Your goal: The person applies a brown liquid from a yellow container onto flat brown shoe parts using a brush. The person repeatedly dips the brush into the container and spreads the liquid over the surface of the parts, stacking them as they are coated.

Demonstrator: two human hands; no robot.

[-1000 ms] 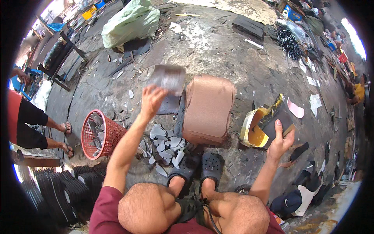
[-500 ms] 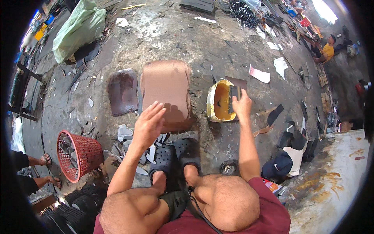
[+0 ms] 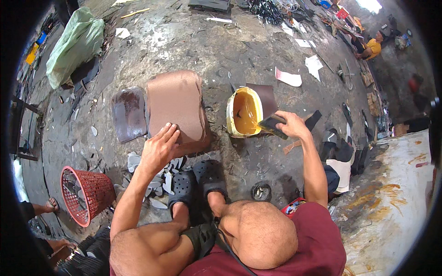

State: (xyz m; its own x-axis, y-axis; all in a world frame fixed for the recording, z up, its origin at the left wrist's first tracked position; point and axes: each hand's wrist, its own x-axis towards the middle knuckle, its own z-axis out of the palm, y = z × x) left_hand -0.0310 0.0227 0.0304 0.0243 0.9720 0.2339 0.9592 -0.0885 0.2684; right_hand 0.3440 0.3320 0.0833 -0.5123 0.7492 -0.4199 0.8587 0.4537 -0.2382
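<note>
A thick stack of brown sheets (image 3: pixel 175 106) lies on the floor before me. My left hand (image 3: pixel 161 146) rests on its near edge, fingers stretched out, holding nothing. To the stack's right stands a cut-down plastic container (image 3: pixel 231 117) with a yellowed rim and amber, glue-like liquid (image 3: pixel 248 110) inside. Closed fingers of my right hand (image 3: pixel 293 125) grip a dark, flat brush (image 3: pixel 274 126), tilted at the container's right rim. Yellow liquid coats the brush's tip. Left of the stack lies a dark, glossy sheet (image 3: pixel 130 115).
By my dark clogs (image 3: pixel 183 188) lie several grey sole-shaped cutouts (image 3: pixel 159 184). A red basket (image 3: pixel 99 191) of cutouts leans at the left. Behind the container is a dark brown sheet (image 3: pixel 262 95). A person in yellow (image 3: pixel 372 47) sits far right; another person's feet (image 3: pixel 51 204) show at left.
My right hand has moved the brush from inside the container to its right rim. My left hand has come down onto the stack. The whole view has shifted a little.
</note>
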